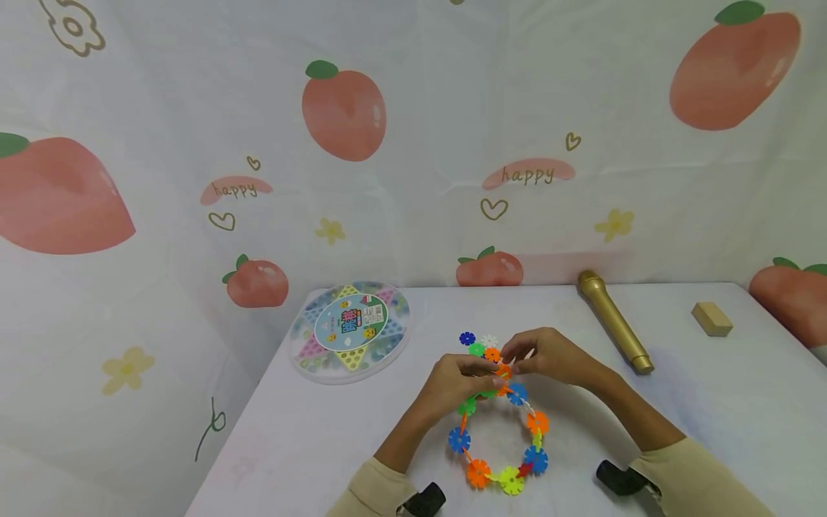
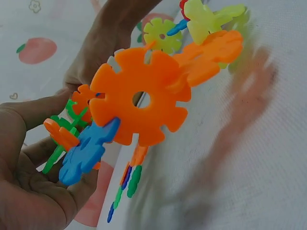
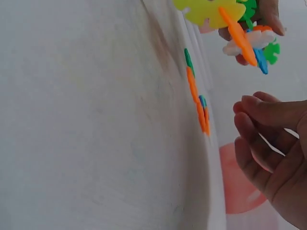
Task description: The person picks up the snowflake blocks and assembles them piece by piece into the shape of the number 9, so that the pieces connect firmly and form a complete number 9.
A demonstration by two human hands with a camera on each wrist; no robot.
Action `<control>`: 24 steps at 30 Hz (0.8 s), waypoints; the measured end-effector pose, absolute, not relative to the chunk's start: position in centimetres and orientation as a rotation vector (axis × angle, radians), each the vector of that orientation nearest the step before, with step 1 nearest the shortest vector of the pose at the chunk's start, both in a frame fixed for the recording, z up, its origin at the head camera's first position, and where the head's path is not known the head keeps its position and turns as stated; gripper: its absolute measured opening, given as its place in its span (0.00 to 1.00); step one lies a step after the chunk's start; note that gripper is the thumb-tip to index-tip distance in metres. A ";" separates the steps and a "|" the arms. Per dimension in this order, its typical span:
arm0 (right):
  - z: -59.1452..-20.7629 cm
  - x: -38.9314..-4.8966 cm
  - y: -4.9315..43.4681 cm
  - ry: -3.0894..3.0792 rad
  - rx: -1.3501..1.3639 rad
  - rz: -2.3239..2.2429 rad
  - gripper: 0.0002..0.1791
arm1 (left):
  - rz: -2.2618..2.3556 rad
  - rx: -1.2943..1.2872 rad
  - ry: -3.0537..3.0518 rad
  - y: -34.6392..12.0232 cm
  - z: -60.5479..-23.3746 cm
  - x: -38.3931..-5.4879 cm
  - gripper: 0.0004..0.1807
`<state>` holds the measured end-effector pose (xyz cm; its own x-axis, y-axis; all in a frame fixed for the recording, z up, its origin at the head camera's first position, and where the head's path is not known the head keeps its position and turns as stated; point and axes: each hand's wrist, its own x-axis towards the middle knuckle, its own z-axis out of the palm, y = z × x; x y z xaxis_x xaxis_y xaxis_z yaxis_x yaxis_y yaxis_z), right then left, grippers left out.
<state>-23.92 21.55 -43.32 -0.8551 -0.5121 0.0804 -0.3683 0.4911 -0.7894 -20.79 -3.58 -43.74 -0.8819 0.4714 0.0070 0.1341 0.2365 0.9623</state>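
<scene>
A chain of colourful snowflake discs, slotted together into a ring (image 1: 479, 474), hangs from my left hand (image 1: 452, 388). The left fingers and thumb pinch it at its far end, by green, orange and blue discs (image 2: 86, 153). A large orange disc (image 2: 129, 91) of the ring faces the left wrist camera. Beside the left hand, my right hand (image 1: 549, 353) hovers with its fingers loosely bent. Nothing shows between the right fingertips (image 3: 242, 108). Several loose discs lie just beyond the hands, among them a blue disc (image 1: 467, 338) and an orange disc (image 1: 492, 355).
A round, clear-lidded game box (image 1: 349, 332) lies at the table's back left. To the right are a gold microphone-shaped stick (image 1: 614, 319) and a small wooden block (image 1: 712, 319). A fruit-printed cloth (image 1: 413, 215) hangs behind the white table (image 1: 284, 459).
</scene>
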 end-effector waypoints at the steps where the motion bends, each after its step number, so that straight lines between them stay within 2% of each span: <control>1: -43.4 -24.1 21.6 2.577 -0.755 -1.283 0.10 | 1.687 0.570 2.224 -3.6 -43.7 -20.8 0.16; 17: -44.8 -26.0 20.8 2.594 -0.708 -1.119 0.12 | 1.670 0.582 2.224 -3.7 -43.2 -20.4 0.12; 24: -44.5 -26.1 20.1 2.613 -0.689 -1.057 0.10 | 1.656 0.579 2.246 -3.7 -43.3 -20.6 0.11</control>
